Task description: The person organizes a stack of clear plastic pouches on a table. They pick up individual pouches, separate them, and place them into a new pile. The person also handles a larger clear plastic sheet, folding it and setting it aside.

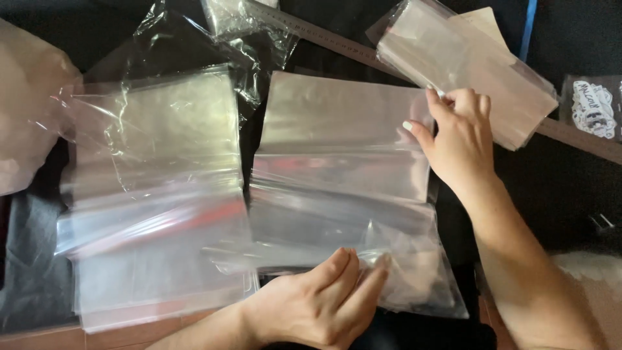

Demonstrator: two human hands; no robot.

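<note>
Fingers of the left hand [317, 301] press flat on the near edge of the middle clear bag stack [337, 188] on the dark table [557, 188]; the right hand [457, 133] pinches its far-right corner. Best to lift one sheet slowly, keeping the near edge pinned.

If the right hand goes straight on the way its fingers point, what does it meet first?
The right hand points up and left; it would probably first meet the bundle of clear bags lying just beyond its fingertips, though depth is unclear.
</note>
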